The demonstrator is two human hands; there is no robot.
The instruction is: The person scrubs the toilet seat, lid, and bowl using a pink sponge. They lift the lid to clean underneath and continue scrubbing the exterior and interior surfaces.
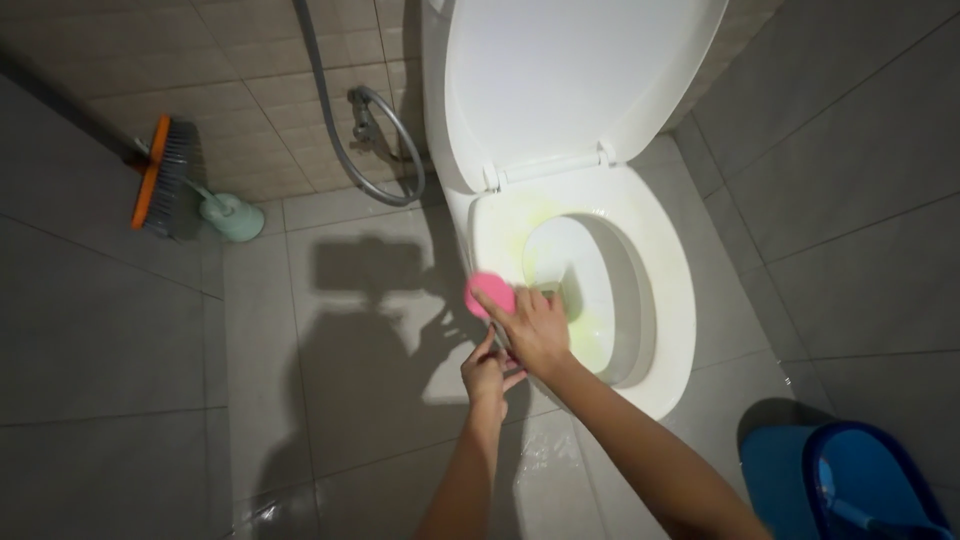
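A white toilet [670,300] stands with its lid [570,80] raised and its seat down; yellowish liquid streaks the inside of the bowl [585,300]. My right hand [535,328] reaches over the seat's left edge and presses a round pink sponge [486,293] against it with fingers stretched out. My left hand [488,375] is just below the right wrist, beside the toilet's outer left side. Its fingers are loosely spread and nothing shows in it.
A broom with an orange and grey head [160,175] leans at the back left, next to a pale green brush holder [232,215]. A metal spray hose [385,150] loops off the wall. A blue bucket [860,480] stands at the bottom right. The floor tiles [300,450] look wet.
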